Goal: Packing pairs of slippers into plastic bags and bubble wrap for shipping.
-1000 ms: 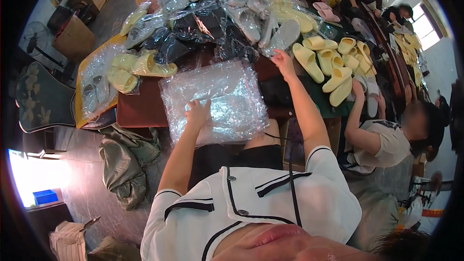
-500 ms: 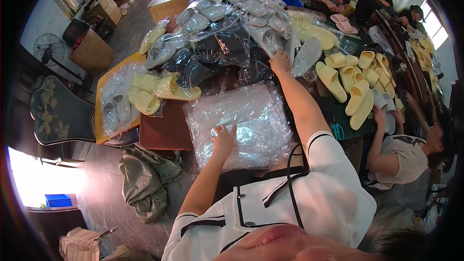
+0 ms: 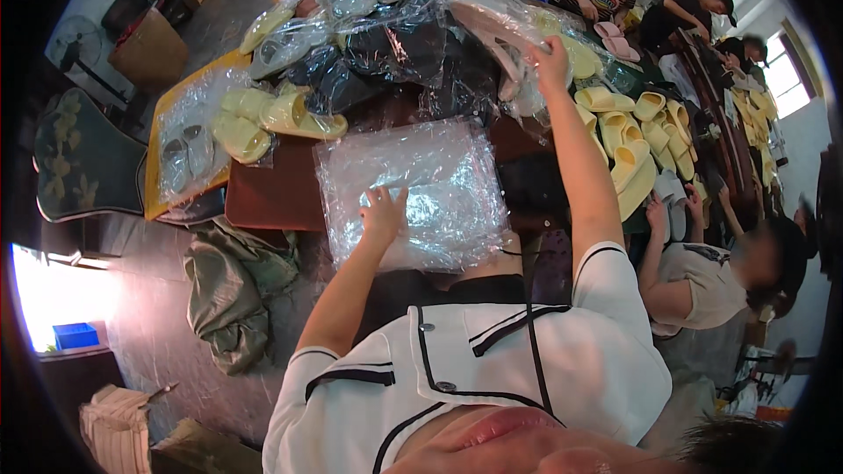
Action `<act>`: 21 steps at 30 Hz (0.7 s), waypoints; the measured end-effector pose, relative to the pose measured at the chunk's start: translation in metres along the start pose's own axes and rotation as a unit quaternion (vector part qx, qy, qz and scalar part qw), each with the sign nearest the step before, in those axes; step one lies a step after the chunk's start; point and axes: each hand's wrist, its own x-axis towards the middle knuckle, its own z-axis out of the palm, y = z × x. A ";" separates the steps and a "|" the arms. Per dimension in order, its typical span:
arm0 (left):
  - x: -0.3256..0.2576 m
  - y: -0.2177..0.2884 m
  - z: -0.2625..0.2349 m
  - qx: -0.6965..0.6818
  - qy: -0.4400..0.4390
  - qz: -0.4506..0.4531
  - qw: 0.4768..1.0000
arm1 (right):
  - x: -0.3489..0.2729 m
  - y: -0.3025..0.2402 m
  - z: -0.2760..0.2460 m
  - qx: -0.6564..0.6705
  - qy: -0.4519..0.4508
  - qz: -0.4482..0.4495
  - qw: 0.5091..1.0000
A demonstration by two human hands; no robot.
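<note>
A worker in a white top is bending over a brown table, the left hand lying flat, fingers spread, on a stack of clear bags at the near edge. That hand is pressing rather than gripping; nothing is closed in it. The bags under the palm are looking empty, with no slipper yet inside the top one.

Beyond the stack, the right hand is stretching out at full arm's length to a pale pink slipper wrapped in film on the heap. The fingers are touching or curling over its end; whether they have closed on it cannot be told from here.

Left of the pressing hand, yellow slippers are lying in film, and past them grey ones on an orange tray. Behind the reaching hand, bagged dark and grey pairs are piling up high. To its right, loose yellow slippers are spreading along the table, where a seated co-worker is handling more.

Judging by the heaps, a good share is already bagged, while the loose yellow lot is waiting.
</note>
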 end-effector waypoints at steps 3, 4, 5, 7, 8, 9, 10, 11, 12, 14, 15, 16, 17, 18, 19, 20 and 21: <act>0.001 0.003 -0.005 -0.021 -0.033 -0.010 0.999 | -0.020 -0.045 -0.029 0.054 -0.074 -0.036 0.995; 0.000 0.003 -0.007 -0.026 -0.037 -0.014 0.999 | -0.033 -0.063 -0.034 0.087 -0.097 -0.039 0.991; -0.001 0.002 -0.010 -0.025 -0.041 -0.009 0.999 | -0.048 -0.080 -0.040 0.119 -0.118 -0.043 0.985; -0.003 0.002 -0.021 -0.028 -0.053 -0.001 0.998 | -0.076 -0.101 -0.051 0.137 -0.135 -0.048 0.980; -0.005 0.002 -0.028 -0.028 -0.044 0.013 0.999 | -0.091 -0.106 -0.057 0.158 -0.148 -0.057 0.975; -0.002 0.003 -0.034 -0.025 -0.032 0.030 0.999 | -0.107 -0.109 -0.068 0.150 -0.156 -0.067 0.974; 0.004 -0.007 -0.025 -0.029 -0.038 0.025 0.999 | -0.124 -0.107 -0.069 0.150 -0.162 -0.060 0.973; 0.011 -0.027 -0.007 -0.086 -0.006 0.052 0.995 | -0.143 -0.099 -0.063 0.167 -0.187 -0.078 0.965; 0.011 -0.044 0.008 -0.142 0.026 0.080 0.986 | -0.162 -0.088 -0.059 0.184 -0.209 -0.096 0.956; 0.010 -0.060 0.005 -0.482 0.011 0.048 0.875 | -0.200 -0.064 -0.068 0.103 -0.261 -0.071 0.957; 0.007 -0.067 0.002 -0.757 0.002 0.006 0.654 | -0.218 -0.053 -0.068 0.072 -0.289 -0.084 0.951; 0.003 -0.072 -0.003 -0.756 -0.005 0.005 0.655 | -0.234 -0.040 -0.073 0.040 -0.313 -0.097 0.944; -0.001 -0.077 -0.007 -0.862 -0.022 -0.034 0.505 | -0.245 -0.025 -0.079 -0.030 -0.342 -0.093 0.934; -0.006 -0.078 -0.014 -0.937 -0.039 -0.074 0.338 | -0.257 -0.002 -0.088 -0.099 -0.369 -0.086 0.920; -0.006 -0.069 -0.028 -0.911 -0.032 -0.156 0.381 | -0.259 0.025 -0.106 -0.207 -0.423 -0.104 0.876; -0.013 -0.074 -0.019 -0.909 -0.028 -0.164 0.383 | -0.268 0.033 -0.104 -0.200 -0.427 -0.101 0.876; -0.014 -0.074 -0.014 -0.888 -0.033 -0.166 0.428 | -0.274 0.035 -0.103 -0.167 -0.470 0.030 0.866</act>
